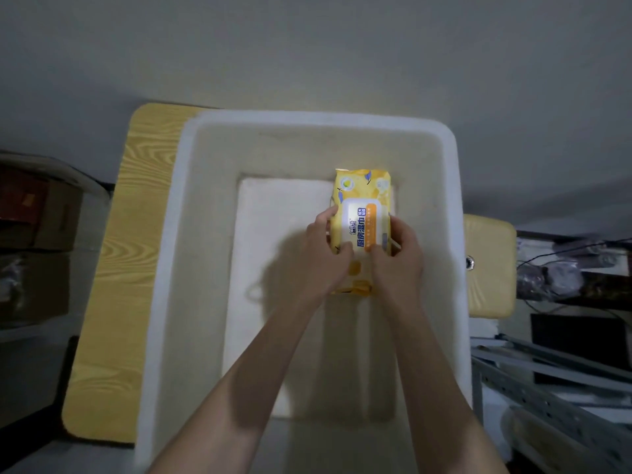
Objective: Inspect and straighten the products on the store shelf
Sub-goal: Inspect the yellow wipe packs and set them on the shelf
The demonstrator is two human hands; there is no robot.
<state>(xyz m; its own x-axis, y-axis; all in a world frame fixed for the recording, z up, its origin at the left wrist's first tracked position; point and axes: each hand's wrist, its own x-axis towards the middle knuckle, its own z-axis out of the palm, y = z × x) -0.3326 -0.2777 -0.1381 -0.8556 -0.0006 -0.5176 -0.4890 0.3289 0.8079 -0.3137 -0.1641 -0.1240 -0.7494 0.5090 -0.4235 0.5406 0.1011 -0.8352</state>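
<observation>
While both hands clasp it in the head view, a yellow wipes pack (pixel 363 203) sits inside a white foam box (pixel 155 268), toward the far right of the box's interior. I cannot tell whether it rests on the bottom or is held just above it. The left hand (pixel 326 258) curls round the pack's left edge and the right hand (pixel 398 260) round its right edge, thumbs on top near the white lid panel.

That panel carries large blue characters reading 厨房湿巾, beside an orange strip of print too small to read. The brand mark at the panel's near end is also too small to make out.

The box stands on a wood-grain desk (pixel 113 268). Cardboard boxes (pixel 37 217) stand at the left, grey metal rails (pixel 554 391) at the lower right.
</observation>
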